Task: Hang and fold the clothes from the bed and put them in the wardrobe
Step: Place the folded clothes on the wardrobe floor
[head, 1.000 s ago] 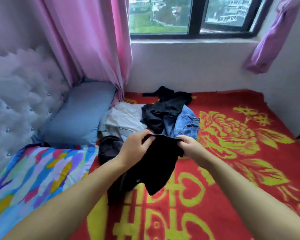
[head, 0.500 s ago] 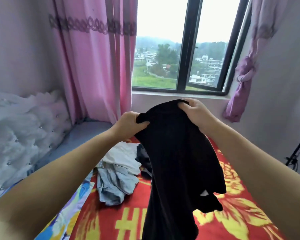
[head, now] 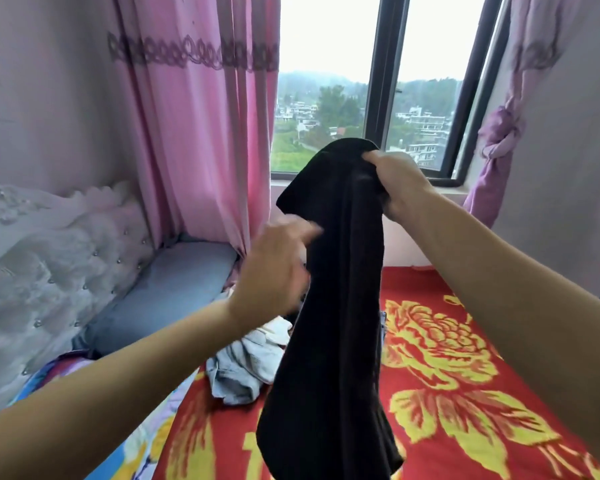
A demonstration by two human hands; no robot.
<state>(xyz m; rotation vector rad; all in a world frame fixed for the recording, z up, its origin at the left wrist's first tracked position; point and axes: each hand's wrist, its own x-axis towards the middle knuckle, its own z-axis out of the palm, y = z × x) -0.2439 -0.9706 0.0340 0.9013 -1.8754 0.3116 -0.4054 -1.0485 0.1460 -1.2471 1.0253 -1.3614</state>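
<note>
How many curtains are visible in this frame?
2. A pink curtain hangs loose left of the window; a purple curtain is tied in a knot at its right edge.

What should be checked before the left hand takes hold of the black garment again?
1. Right hand grips the black garment at its top: ok.
2. Garment hangs lifted above the red blanket: ok.
3. Left hand free, fingers loose: ok, though blurred.
4. Left hand touching the garment: cannot tell.
5. Hem away from the clothes pile: cannot tell.
</note>
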